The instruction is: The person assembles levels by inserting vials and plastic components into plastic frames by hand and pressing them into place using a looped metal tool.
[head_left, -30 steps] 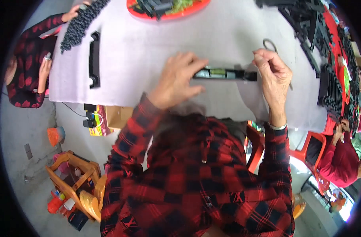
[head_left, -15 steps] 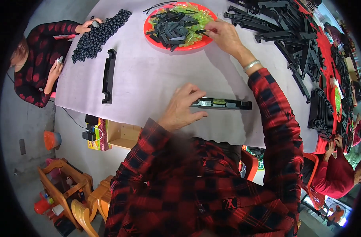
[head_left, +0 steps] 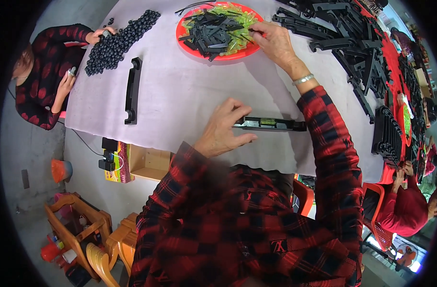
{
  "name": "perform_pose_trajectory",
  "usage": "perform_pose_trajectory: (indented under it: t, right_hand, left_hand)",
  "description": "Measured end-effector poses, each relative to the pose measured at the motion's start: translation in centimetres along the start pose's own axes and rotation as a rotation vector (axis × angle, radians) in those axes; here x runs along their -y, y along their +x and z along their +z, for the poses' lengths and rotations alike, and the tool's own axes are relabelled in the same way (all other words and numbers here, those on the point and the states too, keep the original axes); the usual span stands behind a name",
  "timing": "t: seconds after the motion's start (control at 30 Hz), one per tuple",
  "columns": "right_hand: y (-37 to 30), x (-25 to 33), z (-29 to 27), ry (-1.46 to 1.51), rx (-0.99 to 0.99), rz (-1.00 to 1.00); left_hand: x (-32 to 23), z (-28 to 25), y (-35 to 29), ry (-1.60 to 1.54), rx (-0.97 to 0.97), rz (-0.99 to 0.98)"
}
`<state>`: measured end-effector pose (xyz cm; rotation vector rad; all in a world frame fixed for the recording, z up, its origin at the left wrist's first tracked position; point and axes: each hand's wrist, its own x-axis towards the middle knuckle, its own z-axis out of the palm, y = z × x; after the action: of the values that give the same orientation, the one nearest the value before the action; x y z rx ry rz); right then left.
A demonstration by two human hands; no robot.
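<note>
My left hand lies around the left end of a long black plastic bar on the table. The curled fingers sit over its top edge, with the thumb on the near side; that end is hidden. A yellow-green clear piece lies within the bar's recess, beside pale strips. At the right side of a red plate, my right hand has thumb and fingers drawn together; what they hold is too small to tell. Black flat strips and yellow-green clear pieces fill the plate.
Another notched black bar lies at left. Beyond it are small round black parts, where another person has a hand. Many black bars are heaped at right, with a stack near the edge. A red-sleeved person sits at right.
My right hand has shifted slightly right and up at the plate; the black strip seen at its fingertips earlier no longer shows clearly. My left hand stays at the bar.
</note>
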<state>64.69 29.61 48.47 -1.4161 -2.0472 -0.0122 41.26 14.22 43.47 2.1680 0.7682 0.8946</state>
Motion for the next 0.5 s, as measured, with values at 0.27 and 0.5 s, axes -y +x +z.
perform_pose_trajectory:
  t: [0.27, 0.5]
  right_hand:
    - [-9.6, 6.3, -6.6, 0.561, 0.35, 0.287]
    - [-19.2, 12.7, -7.7, 0.972, 0.465, 0.505]
  left_hand:
    - [-1.1, -0.9, 0.5, -0.125, -0.369, -0.097]
    - [-5.1, 0.0, -0.9, -0.09, -0.164, 0.058]
